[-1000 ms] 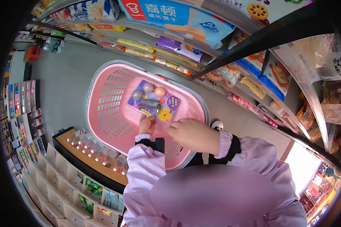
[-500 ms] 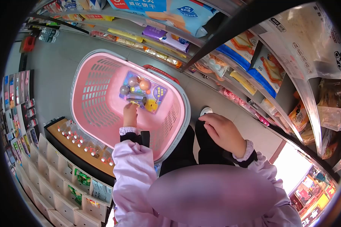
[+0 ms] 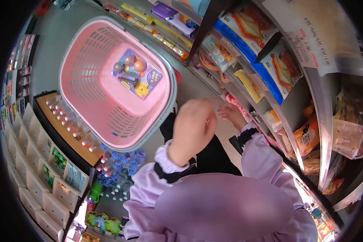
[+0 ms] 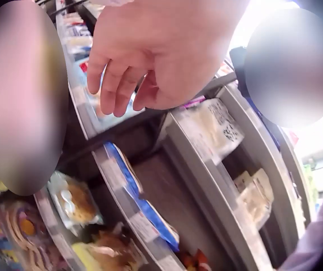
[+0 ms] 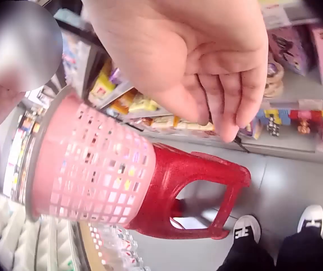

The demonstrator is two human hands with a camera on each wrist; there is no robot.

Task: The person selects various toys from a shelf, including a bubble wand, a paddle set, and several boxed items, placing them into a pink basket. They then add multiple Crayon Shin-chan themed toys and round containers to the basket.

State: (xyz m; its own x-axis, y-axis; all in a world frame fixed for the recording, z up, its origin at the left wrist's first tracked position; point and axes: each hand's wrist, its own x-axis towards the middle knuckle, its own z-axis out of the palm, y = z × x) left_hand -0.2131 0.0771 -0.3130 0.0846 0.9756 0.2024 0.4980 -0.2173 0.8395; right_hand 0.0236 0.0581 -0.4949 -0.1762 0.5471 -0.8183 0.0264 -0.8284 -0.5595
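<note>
Hovering relaxed, left grip (image 3: 194,131) and right grip (image 3: 232,115) are apart from the toy pack (image 3: 138,75) in the basket (image 3: 107,107).

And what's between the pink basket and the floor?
A red stool: the right wrist view shows it against the underside of the pink basket, legs toward the grey floor.

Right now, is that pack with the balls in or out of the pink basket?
In: the head view shows the pack lying inside the basket, on its bottom, below the rim.
</note>
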